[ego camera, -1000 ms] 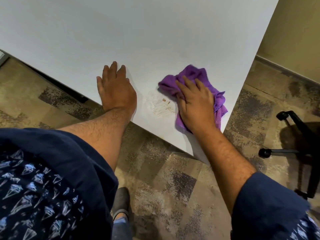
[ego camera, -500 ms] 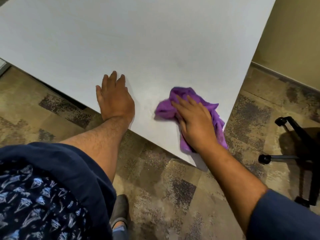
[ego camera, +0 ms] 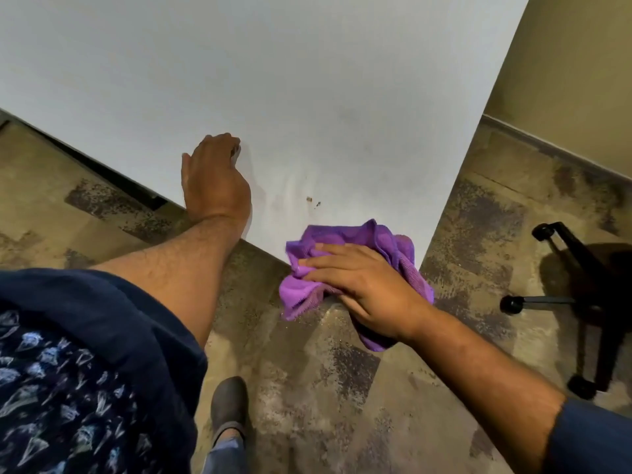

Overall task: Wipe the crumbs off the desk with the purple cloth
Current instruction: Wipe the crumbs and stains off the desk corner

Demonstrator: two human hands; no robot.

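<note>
Head view: the right hand (ego camera: 367, 289) lies flat on the crumpled purple microfibre cloth (ego camera: 345, 268), with the fingers stretched out and pressing down, not closed around it. The cloth sits at the near corner of the flat white desk top (ego camera: 307, 80); about half of it hangs over the edge, above the patterned brown carpet (ego camera: 307, 371). The left hand (ego camera: 215, 179) rests on the desk near its front edge, with the fingers curled a little and holding nothing. 2 small brown crumbs (ego camera: 313, 201) remain on the desk, near the cloth and between the 2 hands.

I judge the cloth to be light, soft and without stiffness. It folds easily and can slide off the smooth desk, so it is better handled with a flat palm on its bunched middle. The crumbs look tiny and loose, so a light sweep should carry them.
</note>
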